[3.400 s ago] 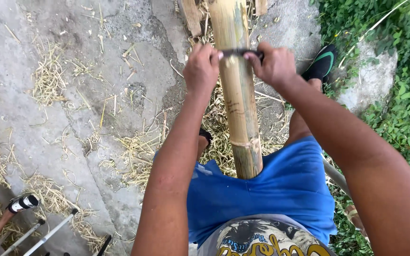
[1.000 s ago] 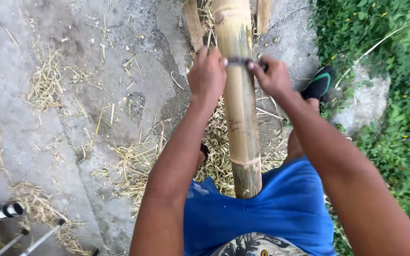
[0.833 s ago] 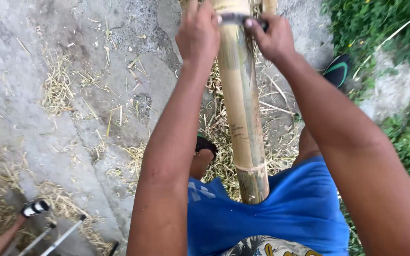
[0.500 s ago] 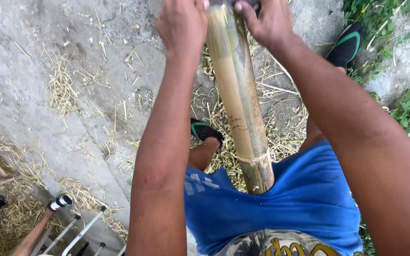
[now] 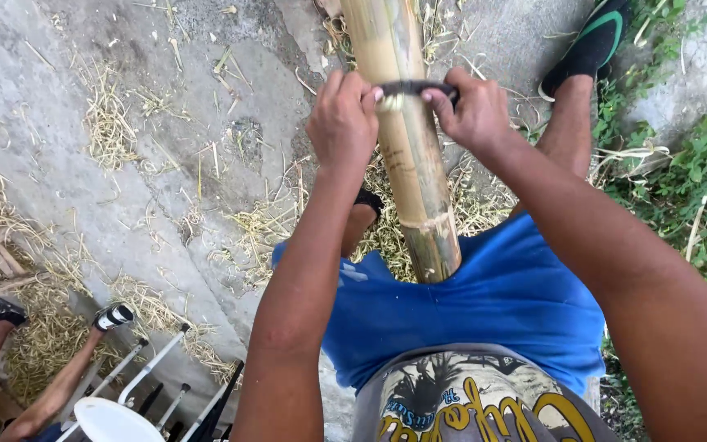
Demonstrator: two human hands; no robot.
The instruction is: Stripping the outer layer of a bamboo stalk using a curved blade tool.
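- Head view: a thick bamboo pole (image 5: 409, 155) runs from 12 o'clock at the top edge down to the middle, its lower end resting against the person's blue shorts (image 5: 484, 303).
- A dark curved blade (image 5: 416, 87) lies across the pole, near its upper part.
- The left hand (image 5: 342, 121) is closed around the blade's end at the pole's 9 o'clock side, fingers curled tight.
- The right hand (image 5: 475, 108) is closed around the blade's other end at the pole's 3 o'clock side, also gripping firmly.
- Both hands touch the pole, one on either side.
- A foot in a dark shoe with green trim (image 5: 589, 45) stands at 1 o'clock, beside green plants (image 5: 689, 172) at 3 o'clock.
- Dry straw (image 5: 108, 123) lies scattered over the concrete ground (image 5: 59, 188) at 9 to 11 o'clock.
- At 7 o'clock another person's legs (image 5: 51, 393) and some white metal rods (image 5: 149, 372) show.
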